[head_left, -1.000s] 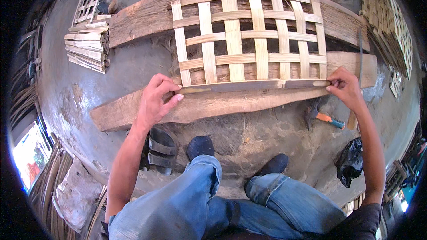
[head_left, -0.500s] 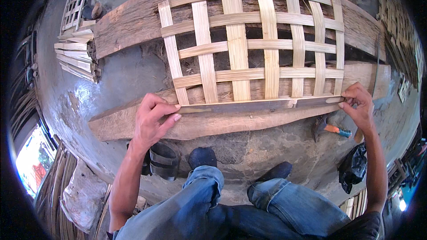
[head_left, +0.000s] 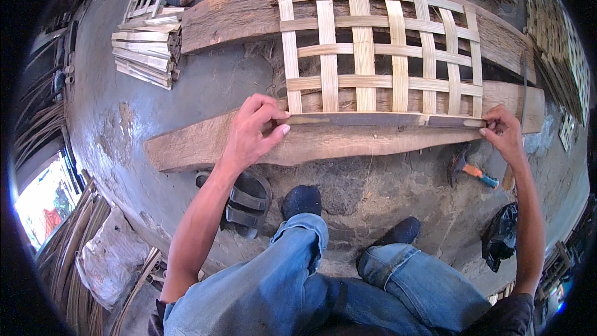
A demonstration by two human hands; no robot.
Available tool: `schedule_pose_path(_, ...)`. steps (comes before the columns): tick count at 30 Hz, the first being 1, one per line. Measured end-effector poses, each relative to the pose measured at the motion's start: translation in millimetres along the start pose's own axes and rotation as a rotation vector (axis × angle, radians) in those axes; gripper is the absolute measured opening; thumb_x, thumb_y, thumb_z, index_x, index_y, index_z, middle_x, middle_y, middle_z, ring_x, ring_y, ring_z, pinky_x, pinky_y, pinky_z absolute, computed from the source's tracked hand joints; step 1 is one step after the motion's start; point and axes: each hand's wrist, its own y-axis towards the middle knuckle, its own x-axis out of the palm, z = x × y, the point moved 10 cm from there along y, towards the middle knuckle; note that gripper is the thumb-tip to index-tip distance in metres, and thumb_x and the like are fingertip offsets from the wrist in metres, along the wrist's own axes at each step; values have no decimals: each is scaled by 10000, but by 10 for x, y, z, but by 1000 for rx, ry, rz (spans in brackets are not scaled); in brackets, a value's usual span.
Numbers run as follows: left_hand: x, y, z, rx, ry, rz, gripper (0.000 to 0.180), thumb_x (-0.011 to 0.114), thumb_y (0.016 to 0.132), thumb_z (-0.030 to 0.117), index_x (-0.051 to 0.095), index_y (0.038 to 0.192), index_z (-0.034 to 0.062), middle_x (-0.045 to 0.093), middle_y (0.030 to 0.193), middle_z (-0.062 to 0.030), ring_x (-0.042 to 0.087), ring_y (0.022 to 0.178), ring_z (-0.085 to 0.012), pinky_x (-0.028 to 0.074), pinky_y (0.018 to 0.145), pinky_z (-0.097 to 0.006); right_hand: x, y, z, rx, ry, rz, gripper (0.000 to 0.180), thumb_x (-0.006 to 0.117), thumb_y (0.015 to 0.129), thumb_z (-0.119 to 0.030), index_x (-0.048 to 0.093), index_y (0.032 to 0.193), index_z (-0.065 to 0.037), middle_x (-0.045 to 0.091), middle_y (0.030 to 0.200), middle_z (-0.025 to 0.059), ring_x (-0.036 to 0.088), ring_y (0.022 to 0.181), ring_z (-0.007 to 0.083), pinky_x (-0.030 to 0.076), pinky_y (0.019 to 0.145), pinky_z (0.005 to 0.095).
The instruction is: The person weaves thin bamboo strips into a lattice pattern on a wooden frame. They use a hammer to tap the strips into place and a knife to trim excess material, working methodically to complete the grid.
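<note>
A lattice panel of pale woven bamboo strips (head_left: pixel 362 53) lies across two rough wooden beams. Along its near edge runs a dark-backed bamboo strip (head_left: pixel 379 119), standing on its side against the ends of the lengthwise strips. My left hand (head_left: pixel 255 129) pinches the strip's left end between thumb and fingers. At the other end my right hand (head_left: pixel 502 130) pinches the strip's right tip. The near wooden beam (head_left: pixel 323 146) lies under the strip and both hands.
A hammer (head_left: pixel 474 171) with an orange and blue handle lies on the floor below my right hand, beside a black plastic bag (head_left: pixel 500 236). Sandals (head_left: pixel 247 205) sit near my left foot. Bamboo slats (head_left: pixel 146 53) are stacked at the far left; woven panels (head_left: pixel 556 50) lean at right.
The view has shifted, so most of the scene sits higher in the picture. Both hands keep their pinch on the strip, which stays along the panel's near edge.
</note>
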Motion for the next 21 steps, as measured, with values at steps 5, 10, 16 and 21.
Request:
schedule_pose_path(5,0,11,-13,33,-35,-1,233,769,782,97,700,996,37,615,1053,-118,615,1001,-281,514,875,-372,-4,21,39,8,13,-8,271,762,752,-21,655,1000,-42,553,871,-32,501,742,44,414,657,209)
schedule_pose_path(10,-7,14,-33,-4,-101,-37,248,767,795,132,703,1013,34,629,1078,-122,626,1017,-279,528,878,-369,4,16,29,1,53,-5,265,761,760,-21,655,1003,-39,554,876,-39,498,744,36,414,657,203)
schedule_pose_path(16,-15,4,-27,22,-65,-41,250,772,808,144,702,1024,40,634,1092,-111,635,1032,-271,541,883,-361,9,11,18,16,51,-10,260,771,761,-41,666,1000,-45,555,877,-40,506,762,39,420,667,204)
schedule_pose_path(21,14,-5,-54,16,-61,-49,250,777,807,140,696,1024,46,630,1087,-107,632,1025,-275,539,888,-369,6,19,13,5,20,-11,270,777,757,-69,670,1005,-48,561,879,-40,507,774,41,428,681,209)
